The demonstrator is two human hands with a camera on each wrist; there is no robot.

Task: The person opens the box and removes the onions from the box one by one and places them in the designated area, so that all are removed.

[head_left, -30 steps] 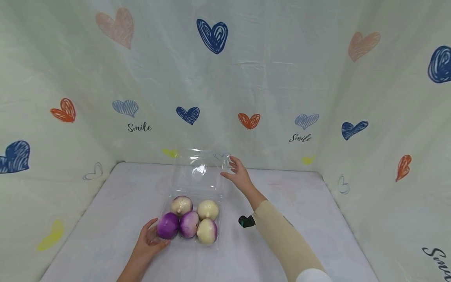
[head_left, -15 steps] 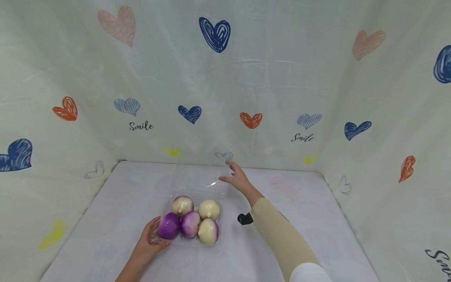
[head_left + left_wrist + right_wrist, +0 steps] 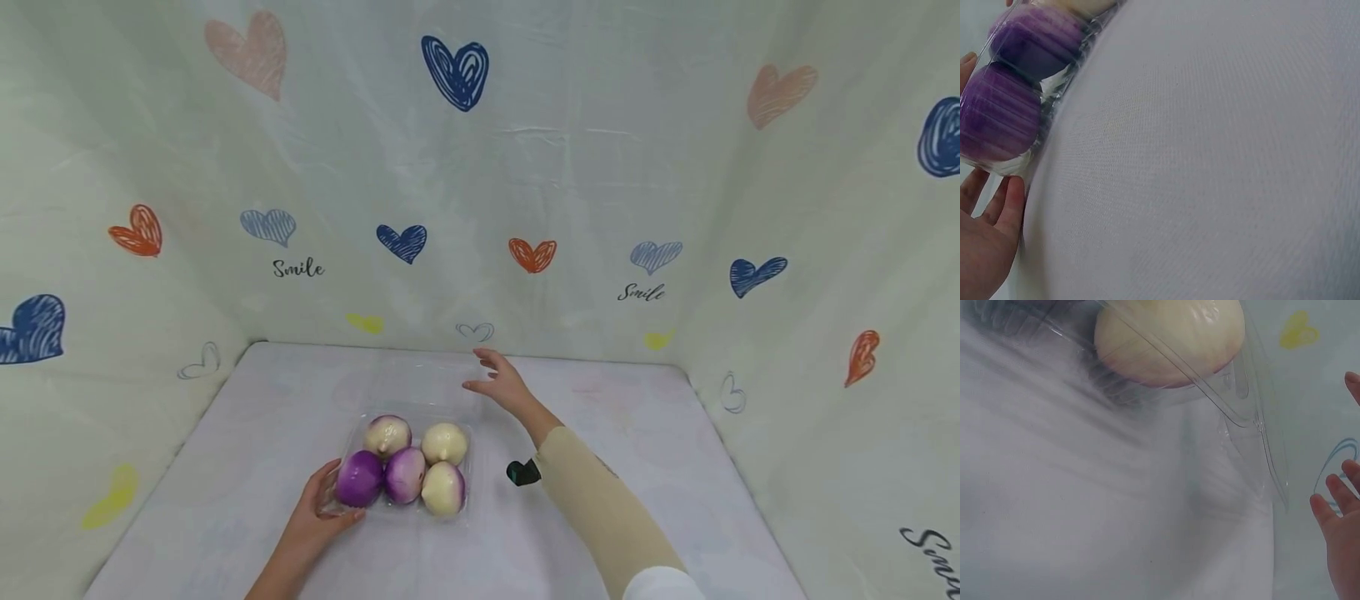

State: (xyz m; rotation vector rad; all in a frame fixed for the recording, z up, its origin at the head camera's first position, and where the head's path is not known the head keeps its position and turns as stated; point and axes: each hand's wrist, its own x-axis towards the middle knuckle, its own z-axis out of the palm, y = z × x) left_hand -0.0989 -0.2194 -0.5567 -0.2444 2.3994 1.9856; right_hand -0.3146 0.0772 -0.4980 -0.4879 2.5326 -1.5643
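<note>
A clear plastic clamshell box (image 3: 420,409) lies on the table, its lid (image 3: 423,382) folded back toward the wall. Inside sit several round purple-and-white vegetables (image 3: 405,477) that look like turnips or onions. My left hand (image 3: 309,518) grips the box's near left corner between thumb and fingers. Close up in the left wrist view, the fingers meet the clear wall beside a purple vegetable (image 3: 1000,115). Just right of the lid, my right hand (image 3: 506,385) hovers with fingers spread. In the right wrist view a gap separates its fingertips from the lid's edge (image 3: 1266,453).
A small black object (image 3: 522,472) lies right of the box, partly hidden by the right sleeve (image 3: 611,500). White curtains printed with hearts (image 3: 456,73) surround the pale table (image 3: 622,417) at the back and both sides.
The lid, raised a second ago beside my right hand, has tipped back and down. My right hand has come off it and drifted slightly down and left. My left hand keeps its hold.
</note>
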